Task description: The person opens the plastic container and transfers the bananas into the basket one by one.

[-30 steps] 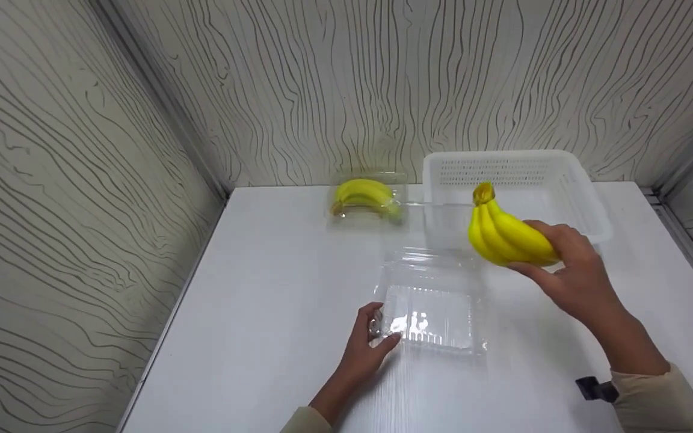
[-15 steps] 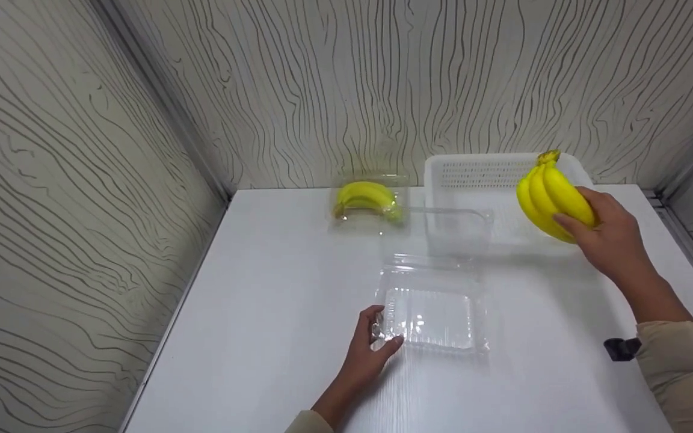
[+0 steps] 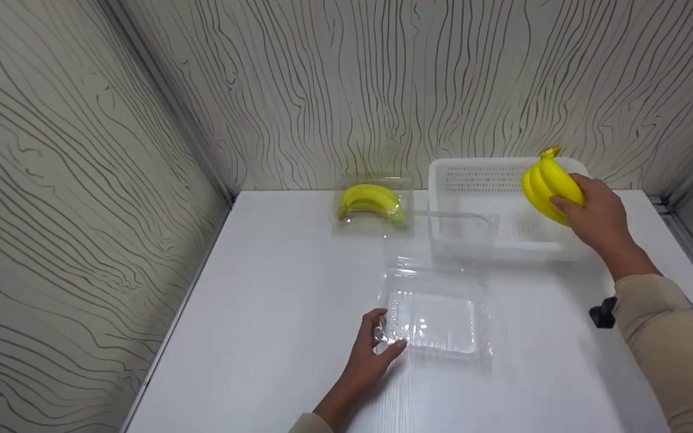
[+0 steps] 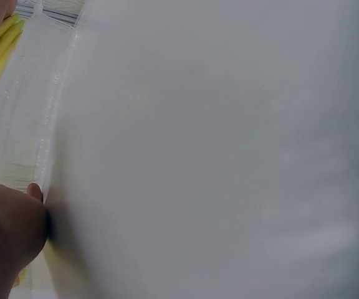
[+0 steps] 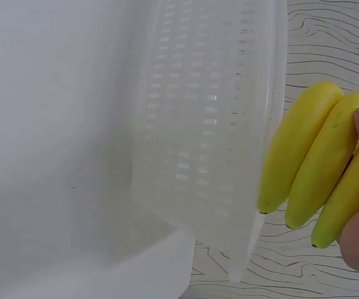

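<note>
My right hand (image 3: 602, 216) grips a bunch of yellow bananas (image 3: 544, 187) by its lower end, with the stem pointing up. The bunch is held over the right part of a white plastic basket (image 3: 479, 162). In the right wrist view, several banana (image 5: 323, 159) tips hang beside the basket's slotted wall (image 5: 186, 106). My left hand (image 3: 366, 355) holds the left edge of a clear plastic clamshell box (image 3: 443, 322), thumb on the near side and fingers behind. The box lies on the table with its lid raised at the back. In the left wrist view its wall (image 4: 33, 93) shows edge-on.
A second clear box (image 3: 376, 227) with bananas (image 3: 372, 195) inside stands at the back, left of the basket. The white table (image 3: 262, 288) meets a wood-patterned wall (image 3: 352, 90) behind and another at the left. A dark strap mount (image 3: 603, 313) hangs at the right wrist.
My right hand has carried the bananas right and back, from above the clear box to over the basket, lowering slightly at the end. My left hand stays on the box edge.
</note>
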Tool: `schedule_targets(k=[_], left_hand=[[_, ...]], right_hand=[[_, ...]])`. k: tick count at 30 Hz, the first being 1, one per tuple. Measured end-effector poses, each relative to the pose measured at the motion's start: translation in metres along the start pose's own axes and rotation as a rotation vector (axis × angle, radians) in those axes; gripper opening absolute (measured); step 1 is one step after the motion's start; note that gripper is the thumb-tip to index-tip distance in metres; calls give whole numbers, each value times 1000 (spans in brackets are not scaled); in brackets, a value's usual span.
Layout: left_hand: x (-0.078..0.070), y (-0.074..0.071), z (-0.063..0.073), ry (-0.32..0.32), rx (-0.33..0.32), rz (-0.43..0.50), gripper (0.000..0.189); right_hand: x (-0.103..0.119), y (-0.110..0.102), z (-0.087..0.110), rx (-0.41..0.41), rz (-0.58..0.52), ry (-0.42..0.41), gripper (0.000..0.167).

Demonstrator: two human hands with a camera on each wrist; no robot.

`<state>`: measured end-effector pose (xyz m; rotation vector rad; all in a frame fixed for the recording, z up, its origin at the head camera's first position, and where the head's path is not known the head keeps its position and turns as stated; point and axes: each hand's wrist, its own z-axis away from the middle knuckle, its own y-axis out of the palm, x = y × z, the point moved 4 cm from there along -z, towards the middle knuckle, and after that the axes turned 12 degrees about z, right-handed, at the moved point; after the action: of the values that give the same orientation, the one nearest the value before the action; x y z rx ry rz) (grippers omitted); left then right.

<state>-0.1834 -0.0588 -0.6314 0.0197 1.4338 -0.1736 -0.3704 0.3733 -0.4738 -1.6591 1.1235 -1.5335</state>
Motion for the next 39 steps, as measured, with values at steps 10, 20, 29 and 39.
schedule_targets(k=[10,20,29,39], left_hand=[[-1,0,0,27,8,5,71],[3,-2,0,18,17,12,71],[2,-2,-1,20,39,24,72],[1,-3,-1,16,31,-5,71]], right_hand=[[-18,23,-27,153,68,91,70],[-30,46,-35,297,96,114,68],[-34,50,-35,335,151,94,76],[-32,51,-36,344,182,104,76]])
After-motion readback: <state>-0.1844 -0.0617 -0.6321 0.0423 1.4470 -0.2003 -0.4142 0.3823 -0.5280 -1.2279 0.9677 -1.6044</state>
